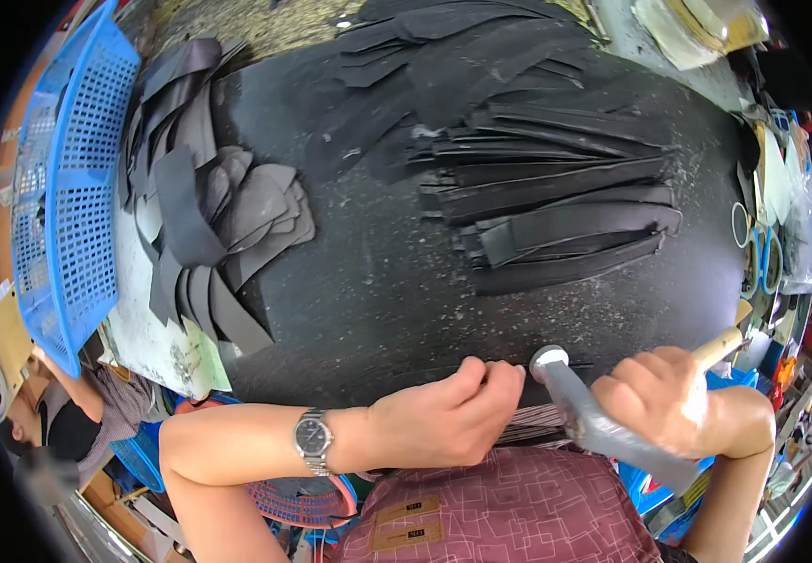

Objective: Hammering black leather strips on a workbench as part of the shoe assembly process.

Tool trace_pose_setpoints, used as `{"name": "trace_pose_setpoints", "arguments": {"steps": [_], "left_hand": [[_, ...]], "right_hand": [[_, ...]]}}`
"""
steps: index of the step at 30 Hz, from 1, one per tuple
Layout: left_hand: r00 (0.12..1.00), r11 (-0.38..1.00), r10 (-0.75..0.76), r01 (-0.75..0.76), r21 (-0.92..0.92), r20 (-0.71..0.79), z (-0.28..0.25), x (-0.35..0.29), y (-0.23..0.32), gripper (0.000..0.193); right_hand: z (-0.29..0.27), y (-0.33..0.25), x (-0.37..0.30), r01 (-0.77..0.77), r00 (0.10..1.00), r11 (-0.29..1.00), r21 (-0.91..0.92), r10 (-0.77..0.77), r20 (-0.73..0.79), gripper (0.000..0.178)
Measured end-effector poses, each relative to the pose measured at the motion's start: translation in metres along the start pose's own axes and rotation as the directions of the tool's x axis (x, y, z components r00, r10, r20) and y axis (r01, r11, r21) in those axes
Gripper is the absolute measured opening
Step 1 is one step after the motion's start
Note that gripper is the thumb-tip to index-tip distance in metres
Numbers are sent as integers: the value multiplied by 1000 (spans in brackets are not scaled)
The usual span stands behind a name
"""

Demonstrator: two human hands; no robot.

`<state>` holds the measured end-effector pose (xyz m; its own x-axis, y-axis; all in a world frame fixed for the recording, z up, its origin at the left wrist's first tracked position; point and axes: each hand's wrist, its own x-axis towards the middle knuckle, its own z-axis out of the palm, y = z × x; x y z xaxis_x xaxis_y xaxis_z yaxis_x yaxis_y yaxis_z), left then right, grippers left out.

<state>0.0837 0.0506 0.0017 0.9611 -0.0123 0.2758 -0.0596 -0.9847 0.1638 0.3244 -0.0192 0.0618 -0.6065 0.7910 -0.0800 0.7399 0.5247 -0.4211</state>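
Observation:
My right hand (655, 399) grips a metal-headed hammer (586, 408). Its round face is turned toward the dark work surface, and the end of its pale handle (720, 347) sticks out past my fist. Just left of the hammer face, my left hand (448, 413) is closed in a pinch at the near edge of the black work surface (368, 319). What those fingers hold is hidden. Beyond my hands lie black strips (566, 220), bunched in overlapping rows. A pile of dark grey strips and rounded pieces (265, 206) lies to the left.
A blue plastic basket (82, 188) stands at the far left. More black pieces (481, 56) lie at the back. Scissors (763, 258) and a clear plastic bag (811, 225) are at the right edge. Another person (87, 403) sits at lower left, beyond the table.

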Motion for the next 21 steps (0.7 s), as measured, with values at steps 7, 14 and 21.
{"name": "trace_pose_setpoints", "arguments": {"steps": [7, 14, 21], "left_hand": [[999, 986, 12, -17, 169, 35, -8, -21, 1, 33], [1000, 985, -13, 14, 170, -7, -8, -41, 7, 29], [995, 978, -63, 78, 193, -83, -10, -63, 9, 30]], "right_hand": [[1, -3, 19, 37, 997, 998, 47, -40, 66, 28], [-2, -10, 44, 141, 985, 990, -27, -138, 105, 30], [-1, -22, 65, 225, 962, 974, -37, -216, 169, 28]]}}
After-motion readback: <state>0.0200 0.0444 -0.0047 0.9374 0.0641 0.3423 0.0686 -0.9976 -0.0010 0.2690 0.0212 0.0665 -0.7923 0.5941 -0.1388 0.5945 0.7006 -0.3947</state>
